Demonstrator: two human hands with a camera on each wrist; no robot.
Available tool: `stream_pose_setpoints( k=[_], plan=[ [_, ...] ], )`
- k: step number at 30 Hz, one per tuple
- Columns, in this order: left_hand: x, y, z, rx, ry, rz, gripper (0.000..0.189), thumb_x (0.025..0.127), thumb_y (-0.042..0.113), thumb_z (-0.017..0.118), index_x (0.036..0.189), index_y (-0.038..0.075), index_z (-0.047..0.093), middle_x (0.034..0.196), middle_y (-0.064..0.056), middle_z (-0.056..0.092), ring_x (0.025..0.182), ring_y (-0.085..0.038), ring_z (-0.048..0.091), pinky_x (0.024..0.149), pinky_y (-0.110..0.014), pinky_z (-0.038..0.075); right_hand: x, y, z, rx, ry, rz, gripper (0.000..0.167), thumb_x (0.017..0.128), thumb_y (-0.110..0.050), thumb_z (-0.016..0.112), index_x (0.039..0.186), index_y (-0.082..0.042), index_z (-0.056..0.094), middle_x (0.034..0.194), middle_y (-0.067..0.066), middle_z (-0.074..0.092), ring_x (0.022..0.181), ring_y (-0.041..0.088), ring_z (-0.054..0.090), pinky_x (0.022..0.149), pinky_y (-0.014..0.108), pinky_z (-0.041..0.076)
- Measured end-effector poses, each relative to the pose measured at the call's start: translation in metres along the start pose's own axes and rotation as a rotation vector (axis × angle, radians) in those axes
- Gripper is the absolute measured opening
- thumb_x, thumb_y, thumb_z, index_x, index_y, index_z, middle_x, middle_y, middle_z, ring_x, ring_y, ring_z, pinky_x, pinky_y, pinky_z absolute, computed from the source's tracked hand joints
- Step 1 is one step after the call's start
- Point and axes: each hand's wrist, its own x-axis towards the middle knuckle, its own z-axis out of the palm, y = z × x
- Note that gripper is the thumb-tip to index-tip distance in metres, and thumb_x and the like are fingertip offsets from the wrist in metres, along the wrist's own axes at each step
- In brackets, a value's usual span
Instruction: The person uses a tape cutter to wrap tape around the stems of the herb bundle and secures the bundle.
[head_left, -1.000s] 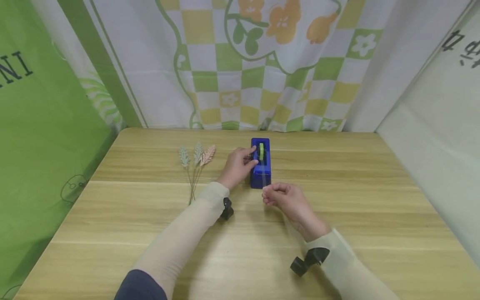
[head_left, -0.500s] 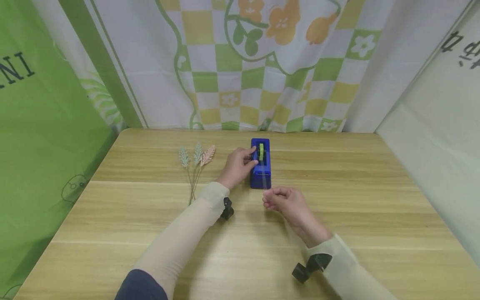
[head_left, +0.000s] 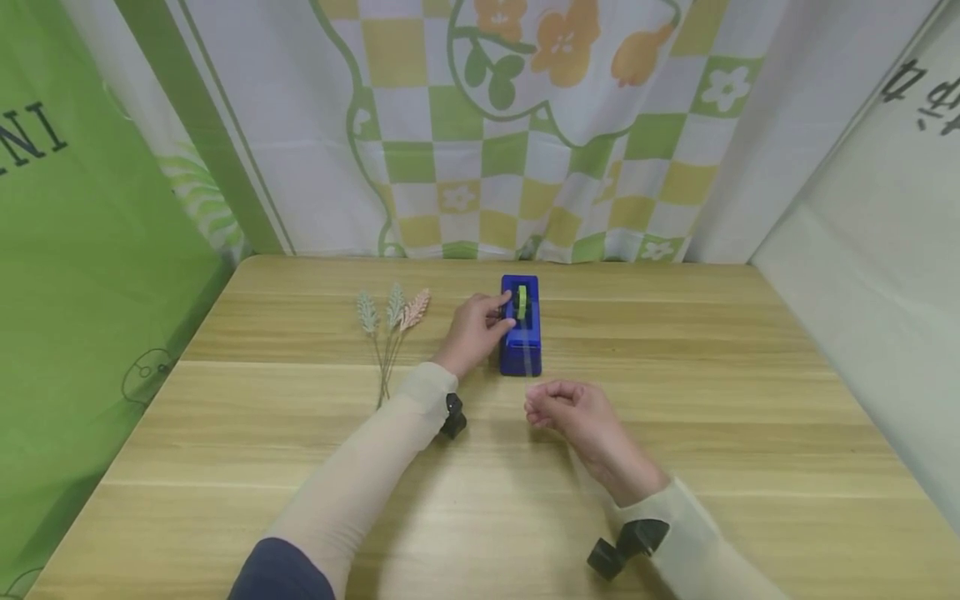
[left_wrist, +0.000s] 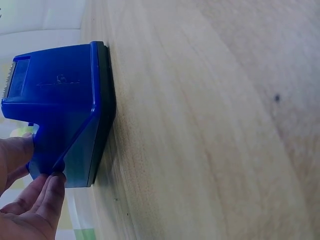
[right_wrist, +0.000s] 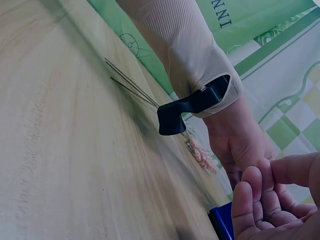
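A blue tape dispenser point(head_left: 521, 358) with a yellow-green core point(head_left: 522, 302) stands on the table. My left hand point(head_left: 477, 332) grips its left side, thumb and fingers around the roll area. In the left wrist view the dispenser point(left_wrist: 60, 80) shows its toothed cutter point(left_wrist: 8, 80). Clear tape point(head_left: 527, 358) runs down over the dispenser's front toward my right hand point(head_left: 573, 412), whose thumb and index finger pinch the end. The right wrist view has this hand point(right_wrist: 280, 200) close up with thumb and index tips together; the thin tape hardly shows there.
Three artificial stems with leafy heads, two pale green and one pink point(head_left: 415, 310), lie left of the dispenser on the wooden table point(head_left: 712, 400). A patterned curtain point(head_left: 457, 158) hangs behind the table's far edge. Each wrist carries a black camera mount point(head_left: 630, 546).
My right hand has drawn back slightly toward me, and the stretch of tape between it and the dispenser is longer. The left hand and dispenser have stayed in place.
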Motion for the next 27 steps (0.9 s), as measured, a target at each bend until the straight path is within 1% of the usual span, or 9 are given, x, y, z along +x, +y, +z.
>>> stream_pose_setpoints(
  k=[9, 11, 16, 22, 27],
  plan=[
    [0.000, 0.002, 0.000, 0.004, 0.002, -0.009, 0.051, 0.102, 0.014, 0.067, 0.152, 0.010, 0.053, 0.136, -0.022, 0.061, 0.126, -0.034, 0.065, 0.110, -0.039, 0.055, -0.008, 0.002, 0.000, -0.002, -0.014, 0.003, 0.025, 0.104, -0.009, 0.062, 0.118, 0.012, 0.063, 0.091, 0.000, 0.075, 0.083, 0.008, 0.069, 0.082, 0.023, 0.061],
    [0.000, 0.002, 0.000, 0.013, 0.001, -0.003, 0.051, 0.102, 0.014, 0.067, 0.151, 0.009, 0.053, 0.135, -0.022, 0.061, 0.126, -0.034, 0.065, 0.109, -0.038, 0.055, -0.010, 0.003, 0.000, 0.002, -0.021, -0.002, 0.026, 0.104, -0.009, 0.062, 0.118, 0.013, 0.063, 0.090, -0.001, 0.075, 0.083, 0.008, 0.069, 0.083, 0.023, 0.062],
    [0.000, 0.000, 0.001, 0.034, 0.007, 0.029, 0.051, 0.102, 0.013, 0.068, 0.150, 0.007, 0.054, 0.134, -0.023, 0.062, 0.123, -0.034, 0.067, 0.106, -0.037, 0.057, -0.014, 0.005, 0.001, 0.009, -0.023, -0.014, 0.024, 0.104, -0.009, 0.062, 0.115, 0.012, 0.063, 0.089, -0.001, 0.074, 0.083, 0.008, 0.070, 0.083, 0.024, 0.062],
    [0.000, -0.001, 0.001, 0.032, 0.009, 0.024, 0.051, 0.102, 0.013, 0.069, 0.151, 0.008, 0.054, 0.134, -0.022, 0.062, 0.123, -0.034, 0.067, 0.106, -0.037, 0.057, -0.018, 0.007, 0.002, 0.025, -0.027, -0.021, 0.019, 0.103, -0.008, 0.063, 0.113, 0.008, 0.065, 0.090, -0.002, 0.075, 0.083, 0.008, 0.070, 0.085, 0.025, 0.062],
    [0.001, -0.001, 0.001, 0.030, 0.009, 0.018, 0.051, 0.102, 0.013, 0.068, 0.151, 0.008, 0.054, 0.134, -0.023, 0.061, 0.123, -0.034, 0.067, 0.106, -0.037, 0.057, -0.023, 0.006, 0.003, 0.023, -0.037, -0.024, 0.020, 0.103, -0.009, 0.063, 0.113, 0.008, 0.065, 0.090, -0.002, 0.075, 0.084, 0.008, 0.070, 0.086, 0.025, 0.061]
  ],
)
